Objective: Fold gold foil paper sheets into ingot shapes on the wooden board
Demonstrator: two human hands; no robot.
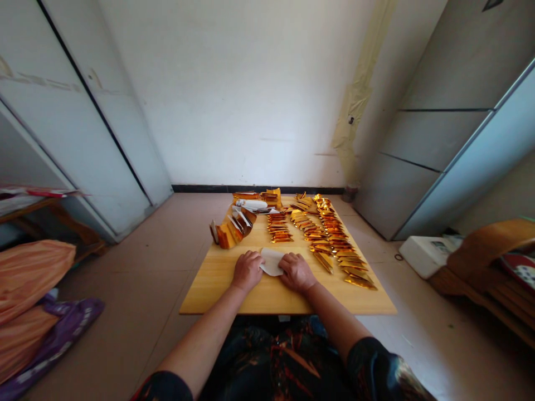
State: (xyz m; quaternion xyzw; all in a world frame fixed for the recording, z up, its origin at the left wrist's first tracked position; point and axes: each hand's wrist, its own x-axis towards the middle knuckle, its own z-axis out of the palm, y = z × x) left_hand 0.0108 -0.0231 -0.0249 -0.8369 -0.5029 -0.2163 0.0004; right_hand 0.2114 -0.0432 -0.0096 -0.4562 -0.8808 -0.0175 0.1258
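A pale sheet of paper (272,262) lies over the near middle of the wooden table (217,284). At its left edge, my left hand (248,269) has its fingers curled and closed on the paper. My right hand (298,272) grips the opposite edge, fingers bent down; the fingertips of both hands are partly hidden. Beyond my hands, folded gold foil pieces (280,227) stand in a short row. Longer rows of folded gold foil (335,231) run down the right side. A curved stack of gold and white sheets (234,229) is at the table's left edge.
A white bundle (251,205) and more gold sheets lie at the table's far edge. Behind is a white wall (251,100). A grey refrigerator (418,145) and a white foam box (428,254) stand right; orange and purple bags (37,278) lie left.
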